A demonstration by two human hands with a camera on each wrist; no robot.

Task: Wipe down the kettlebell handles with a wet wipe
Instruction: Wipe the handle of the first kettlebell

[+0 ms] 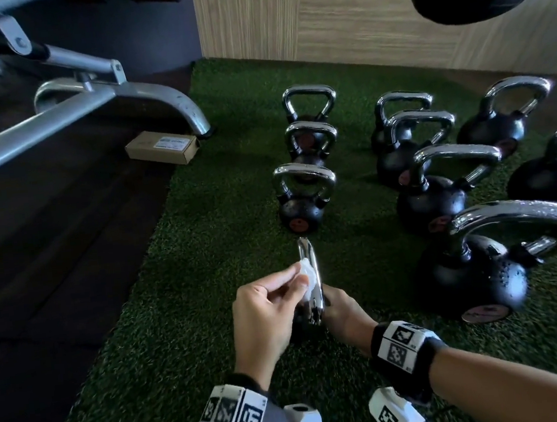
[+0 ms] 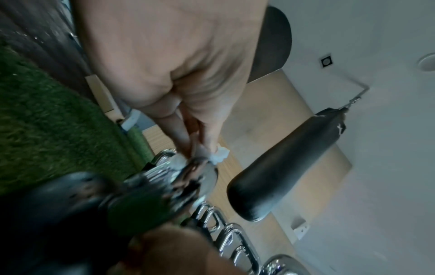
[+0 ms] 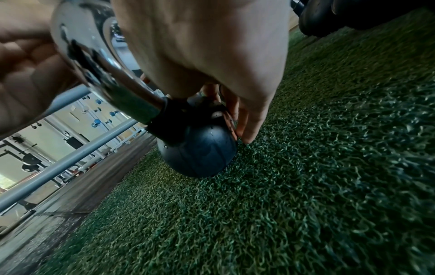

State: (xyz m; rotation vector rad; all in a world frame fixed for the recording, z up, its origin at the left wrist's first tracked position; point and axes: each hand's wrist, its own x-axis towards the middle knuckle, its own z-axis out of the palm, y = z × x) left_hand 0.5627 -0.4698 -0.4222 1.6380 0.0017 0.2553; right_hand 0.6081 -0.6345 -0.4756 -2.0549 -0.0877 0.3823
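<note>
Down on the green turf [image 1: 186, 323], nearest to me, I have the smallest kettlebell [image 3: 200, 148] turned so its chrome handle [image 1: 312, 276] runs edge-on away from the head camera. My left hand [image 1: 264, 315] pinches a crumpled wet wipe [image 1: 306, 275] between thumb and fingertips and presses it against the left side of that handle, partway along the loop. My right hand [image 1: 342, 310] is down on the other side. In the right wrist view its fingers reach low beside the black ball and the thumb side lies against the chrome, so I judge that it steadies the weight. I cannot tell from these views how firmly it is closed.

I think the bracing is the point of this two-handed hold. A small bell on springy turf would rock or turn under a sideways rub, and the right hand gives the wipe something to push against. Bunching the wipe into a pad lets the fingertips follow the curve of the bar.

Ahead stand the other kettlebells, three [image 1: 306, 190] in a column straight in front and larger ones [image 1: 440, 193] in rows to the right, all upright with handles up, within reach for later turns. Several look speckled with droplets, though I cannot say which have been wiped. A cardboard box [image 1: 162, 146] lies at the turf's edge by the foot of a metal frame [image 1: 94, 103], and a black punching bag [image 2: 282, 167] hangs overhead.
</note>
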